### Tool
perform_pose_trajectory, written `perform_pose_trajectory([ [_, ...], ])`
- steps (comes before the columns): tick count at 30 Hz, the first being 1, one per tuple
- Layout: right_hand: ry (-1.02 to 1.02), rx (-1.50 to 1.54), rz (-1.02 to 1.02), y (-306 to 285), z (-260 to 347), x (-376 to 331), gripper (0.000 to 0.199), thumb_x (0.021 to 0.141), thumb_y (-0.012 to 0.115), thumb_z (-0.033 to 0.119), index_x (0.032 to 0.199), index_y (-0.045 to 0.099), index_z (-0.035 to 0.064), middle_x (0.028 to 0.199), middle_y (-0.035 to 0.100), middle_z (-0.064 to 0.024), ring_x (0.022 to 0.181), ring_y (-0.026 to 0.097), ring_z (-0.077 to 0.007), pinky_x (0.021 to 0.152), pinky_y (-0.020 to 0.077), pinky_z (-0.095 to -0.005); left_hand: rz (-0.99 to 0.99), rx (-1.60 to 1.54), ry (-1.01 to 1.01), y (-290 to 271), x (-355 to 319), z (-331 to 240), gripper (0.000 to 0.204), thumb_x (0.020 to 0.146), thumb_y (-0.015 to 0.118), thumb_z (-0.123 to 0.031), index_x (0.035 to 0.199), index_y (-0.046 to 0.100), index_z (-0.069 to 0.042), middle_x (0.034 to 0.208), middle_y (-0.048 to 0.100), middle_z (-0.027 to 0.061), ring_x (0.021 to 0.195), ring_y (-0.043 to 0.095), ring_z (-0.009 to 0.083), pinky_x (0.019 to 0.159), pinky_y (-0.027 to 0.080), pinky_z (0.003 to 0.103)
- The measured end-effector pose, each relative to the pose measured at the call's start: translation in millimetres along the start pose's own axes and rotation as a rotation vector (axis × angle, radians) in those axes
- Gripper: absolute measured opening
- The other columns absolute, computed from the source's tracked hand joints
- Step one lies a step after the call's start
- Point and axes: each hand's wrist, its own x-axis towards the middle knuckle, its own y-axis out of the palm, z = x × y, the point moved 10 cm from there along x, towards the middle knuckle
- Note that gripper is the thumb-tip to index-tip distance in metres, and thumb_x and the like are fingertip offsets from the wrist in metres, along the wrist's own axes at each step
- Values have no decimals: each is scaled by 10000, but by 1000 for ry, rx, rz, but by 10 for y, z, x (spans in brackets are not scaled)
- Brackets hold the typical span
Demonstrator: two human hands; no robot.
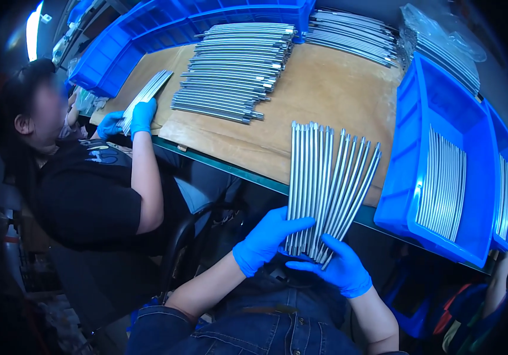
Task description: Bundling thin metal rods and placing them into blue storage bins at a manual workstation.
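Note:
Both my hands wear blue gloves and hold a fanned bundle of several long silver metal rods by its lower ends. My left hand grips the bundle's left side with the thumb across the front. My right hand supports the right side from below. The rods' upper ends spread over the brown cardboard-covered table.
A large stack of similar rods lies on the table, with more rods at the back. Blue bins on the right hold rods. Another blue bin stands far left. A seated person at left holds rods in blue-gloved hands.

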Motion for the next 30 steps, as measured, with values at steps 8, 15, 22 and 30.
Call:
perform_pose_trajectory([
  [8,-31,-137,-93,-37,52,-28,495,896,504,124,1353,340,27,1268,498,-196,1150,500,-389,932,401,-606,12,-68,36,92,-36,-19,362,830,641,-130,1147,558,24,1002,649,100,883,642,159,775,518,270],
  [15,-51,-164,-74,-6,104,-119,506,894,489,121,1353,324,-9,1264,493,-223,1152,485,-426,929,420,-573,6,47,4,-33,-69,-86,365,841,625,-137,1156,555,34,1021,645,117,889,644,166,778,519,272],
  [22,-49,-201,-14,57,141,-128,540,867,499,105,1354,308,-32,1257,488,-250,1145,488,-438,922,446,-527,54,-92,-50,-88,-83,-86,357,870,586,-184,1156,556,28,1030,643,120,896,644,172,788,518,280],
  [30,-89,-356,-69,30,177,-161,553,856,518,111,1348,315,-36,1245,494,-259,1119,517,-417,885,480,-501,104,-176,-106,-117,9,124,422,895,548,-291,1191,541,10,1064,634,132,936,632,214,861,496,338],
])
